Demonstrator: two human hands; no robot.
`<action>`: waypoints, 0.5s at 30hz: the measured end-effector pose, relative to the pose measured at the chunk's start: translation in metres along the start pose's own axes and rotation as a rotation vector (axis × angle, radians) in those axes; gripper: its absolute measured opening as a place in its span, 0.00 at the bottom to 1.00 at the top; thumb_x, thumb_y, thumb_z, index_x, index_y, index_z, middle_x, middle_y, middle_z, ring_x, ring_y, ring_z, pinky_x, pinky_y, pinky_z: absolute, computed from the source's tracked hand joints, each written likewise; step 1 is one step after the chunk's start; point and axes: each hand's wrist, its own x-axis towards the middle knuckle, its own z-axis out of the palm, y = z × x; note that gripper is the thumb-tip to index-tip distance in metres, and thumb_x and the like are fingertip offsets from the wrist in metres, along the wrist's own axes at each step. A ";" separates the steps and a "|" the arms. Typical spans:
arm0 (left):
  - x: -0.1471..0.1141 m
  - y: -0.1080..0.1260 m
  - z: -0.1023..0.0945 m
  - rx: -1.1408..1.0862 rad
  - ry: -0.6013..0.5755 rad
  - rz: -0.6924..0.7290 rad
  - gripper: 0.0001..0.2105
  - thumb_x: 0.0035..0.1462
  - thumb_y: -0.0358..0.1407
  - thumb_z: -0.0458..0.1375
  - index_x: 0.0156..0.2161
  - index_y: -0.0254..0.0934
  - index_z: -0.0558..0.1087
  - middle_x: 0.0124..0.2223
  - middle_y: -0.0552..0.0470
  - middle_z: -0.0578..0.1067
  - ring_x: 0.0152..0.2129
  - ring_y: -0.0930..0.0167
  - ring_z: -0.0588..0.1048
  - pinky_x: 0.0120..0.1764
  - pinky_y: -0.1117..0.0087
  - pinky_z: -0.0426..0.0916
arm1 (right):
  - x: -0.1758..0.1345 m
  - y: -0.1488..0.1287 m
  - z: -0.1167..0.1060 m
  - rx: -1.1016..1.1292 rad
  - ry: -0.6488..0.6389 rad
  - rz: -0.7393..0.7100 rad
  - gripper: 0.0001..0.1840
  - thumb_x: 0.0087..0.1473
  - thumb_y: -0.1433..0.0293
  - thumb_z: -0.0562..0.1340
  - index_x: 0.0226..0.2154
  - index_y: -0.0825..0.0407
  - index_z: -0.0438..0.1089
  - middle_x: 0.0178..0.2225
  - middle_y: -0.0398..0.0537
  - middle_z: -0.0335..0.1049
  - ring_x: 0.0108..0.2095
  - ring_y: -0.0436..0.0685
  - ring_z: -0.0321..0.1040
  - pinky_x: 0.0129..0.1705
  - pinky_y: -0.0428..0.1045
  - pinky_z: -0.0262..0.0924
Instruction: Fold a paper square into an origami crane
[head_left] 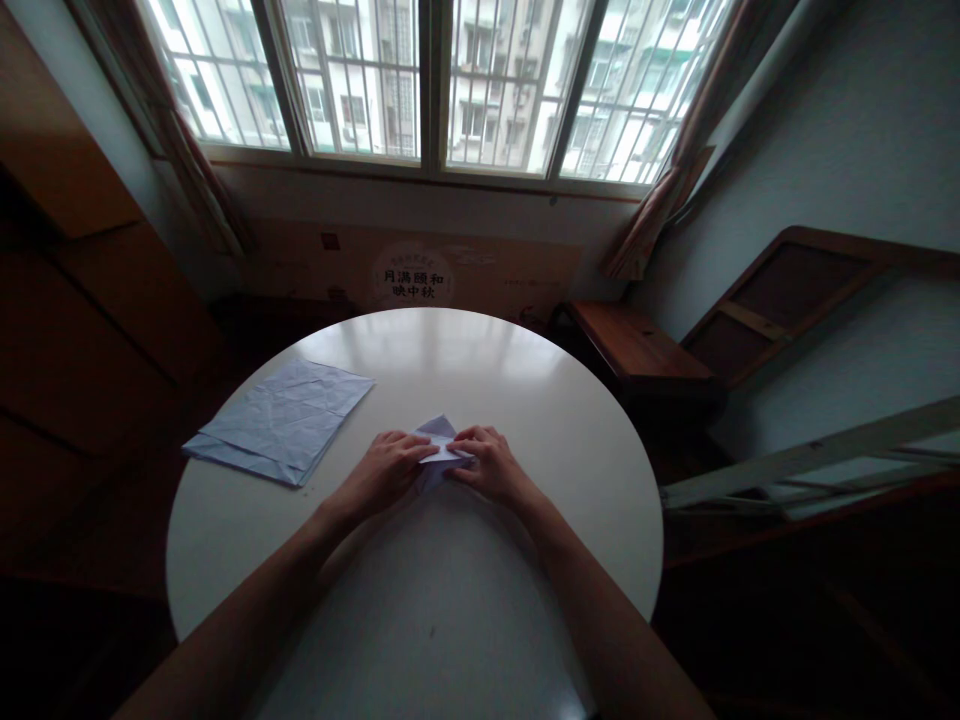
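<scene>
A small piece of folded paper (441, 452), pale bluish white, is between my two hands near the middle of the round table. One pointed corner sticks up at its far side and another part shows below, toward me. My left hand (386, 468) grips its left side, with thumb and fingers closed on the edge. On the right side my right hand (489, 462) pinches the paper, the thumb beneath and the fingers over the top. The fingertips partly hide the folds.
The white round table (480, 600) fills the centre. At its left edge lies a stack of creased paper sheets (281, 420), slightly overhanging. Beyond stand a long printed cardboard box (510, 265) under the window, a wooden bench (637, 340) at right and a wooden cabinet (82, 320) at left.
</scene>
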 end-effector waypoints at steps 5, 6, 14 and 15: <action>0.001 0.005 -0.003 -0.073 -0.028 0.074 0.16 0.62 0.32 0.50 0.54 0.47 0.69 0.49 0.51 0.75 0.42 0.67 0.72 0.47 0.63 0.65 | 0.001 0.001 0.001 -0.009 -0.007 0.014 0.15 0.49 0.70 0.67 0.42 0.45 0.75 0.42 0.50 0.71 0.44 0.60 0.64 0.48 0.56 0.57; 0.001 0.005 -0.002 -0.075 -0.033 0.073 0.16 0.62 0.33 0.51 0.54 0.47 0.68 0.49 0.51 0.75 0.42 0.67 0.72 0.47 0.63 0.66 | 0.001 0.001 0.000 -0.014 -0.013 0.018 0.15 0.49 0.71 0.66 0.42 0.45 0.75 0.41 0.50 0.71 0.44 0.60 0.64 0.48 0.55 0.57; -0.002 -0.001 0.004 0.016 0.013 -0.041 0.23 0.55 0.28 0.54 0.57 0.40 0.66 0.55 0.46 0.70 0.51 0.62 0.67 0.53 0.59 0.61 | 0.002 -0.001 0.000 -0.043 -0.046 0.037 0.21 0.47 0.78 0.63 0.43 0.44 0.75 0.42 0.50 0.69 0.45 0.60 0.62 0.48 0.56 0.57; -0.002 -0.002 0.004 0.022 0.008 -0.047 0.22 0.54 0.28 0.54 0.56 0.40 0.66 0.55 0.46 0.70 0.51 0.62 0.67 0.53 0.59 0.61 | 0.002 -0.001 -0.001 -0.043 -0.046 0.040 0.21 0.47 0.78 0.63 0.43 0.44 0.75 0.42 0.50 0.69 0.45 0.60 0.62 0.48 0.56 0.57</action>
